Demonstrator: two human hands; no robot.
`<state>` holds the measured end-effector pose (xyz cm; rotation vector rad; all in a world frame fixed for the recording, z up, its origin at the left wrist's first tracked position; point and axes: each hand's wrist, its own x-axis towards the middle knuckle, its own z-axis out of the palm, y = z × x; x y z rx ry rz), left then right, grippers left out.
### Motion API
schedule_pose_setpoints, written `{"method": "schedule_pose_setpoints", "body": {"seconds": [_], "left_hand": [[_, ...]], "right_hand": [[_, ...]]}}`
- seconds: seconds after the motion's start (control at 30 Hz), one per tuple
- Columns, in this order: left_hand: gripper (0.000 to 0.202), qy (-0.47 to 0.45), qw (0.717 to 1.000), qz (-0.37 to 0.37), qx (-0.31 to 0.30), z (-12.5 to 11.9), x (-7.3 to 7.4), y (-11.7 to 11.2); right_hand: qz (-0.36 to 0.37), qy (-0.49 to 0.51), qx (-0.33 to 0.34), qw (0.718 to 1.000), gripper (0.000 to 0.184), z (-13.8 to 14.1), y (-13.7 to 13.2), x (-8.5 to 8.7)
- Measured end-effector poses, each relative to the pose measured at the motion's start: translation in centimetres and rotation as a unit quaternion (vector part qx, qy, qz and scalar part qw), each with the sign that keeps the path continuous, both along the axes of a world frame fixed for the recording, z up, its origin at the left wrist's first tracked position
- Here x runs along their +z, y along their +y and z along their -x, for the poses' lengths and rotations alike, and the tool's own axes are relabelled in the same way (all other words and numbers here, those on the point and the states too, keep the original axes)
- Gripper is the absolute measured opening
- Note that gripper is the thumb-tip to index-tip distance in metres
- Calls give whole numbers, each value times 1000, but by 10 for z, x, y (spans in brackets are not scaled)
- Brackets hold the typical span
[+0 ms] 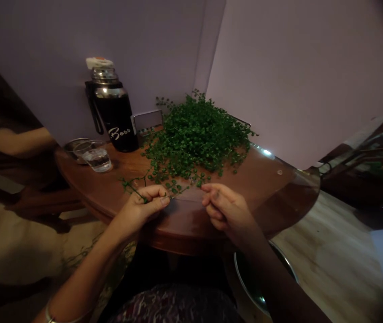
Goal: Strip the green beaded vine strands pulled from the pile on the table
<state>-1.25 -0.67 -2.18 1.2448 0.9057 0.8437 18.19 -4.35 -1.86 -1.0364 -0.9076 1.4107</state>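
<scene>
Heap of green sprigs (198,137) on the table (272,202), upper centre of the frame, with plenty seemingly left to work through; finished share unclear from the dark bowl (240,276) at lower right. One sprig (178,187) clamped in the left hand (149,204), mid-frame. Right hand (227,206) apart, curled beside it, grip uncertain.

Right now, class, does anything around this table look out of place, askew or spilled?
Loose green stems lie below the table, seemingly on the floor, away from the green heap. The white top of the bottle also looks lopsided, jutting past its neck on one side. No spill shows.
</scene>
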Motion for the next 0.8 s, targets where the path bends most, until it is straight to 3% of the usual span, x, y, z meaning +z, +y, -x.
{"method": "schedule_pose_setpoints", "body": {"seconds": [0.3, 0.43, 0.57, 0.7, 0.8], "left_hand": [[21, 76, 991, -102, -36, 1, 2, 1], [19, 62, 993, -83, -47, 8, 1, 4], [21, 109, 981, -141, -78, 4, 4, 4], [21, 153, 962, -176, -141, -3, 8, 4], [18, 148, 966, -166, -130, 6, 6, 8]], "right_hand": [[-46, -173, 16, 984, 24, 3, 16, -10], [-86, -329, 46, 939, 23, -7, 5, -5], [-127, -420, 112, 891, 24, -20, -13, 7], [-88, -414, 146, 894, 27, -28, -27, 6], [-23, -377, 91, 922, 26, -41, -38, 4]]}}
